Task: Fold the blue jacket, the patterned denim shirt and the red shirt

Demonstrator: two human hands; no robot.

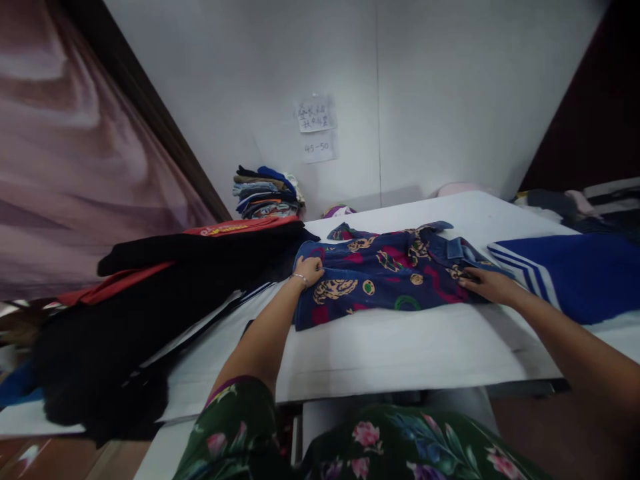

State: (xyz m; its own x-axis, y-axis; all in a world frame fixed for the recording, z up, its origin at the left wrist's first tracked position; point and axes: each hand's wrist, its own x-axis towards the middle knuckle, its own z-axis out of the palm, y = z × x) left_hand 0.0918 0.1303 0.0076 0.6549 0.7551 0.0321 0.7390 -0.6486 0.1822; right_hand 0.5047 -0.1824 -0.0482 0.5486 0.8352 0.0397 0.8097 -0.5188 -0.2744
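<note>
A dark blue patterned denim shirt [385, 263], printed in red, tan and green, lies spread sideways on the white table with its collar toward the right. My left hand [309, 269], a bracelet at its wrist, grips the front edge of the shirt near the hem at the left end. At the other end, my right hand [483, 283] pinches the cloth just below the collar. The tips of several fingers are hidden against the fabric.
Black and red garments [165, 280] are heaped at the left, draping over the table's edge. Behind them stands a stack of folded clothes [265, 193]. To the right lies a blue garment with white stripes [585, 273]. Handwritten papers [317, 130] hang on the wall.
</note>
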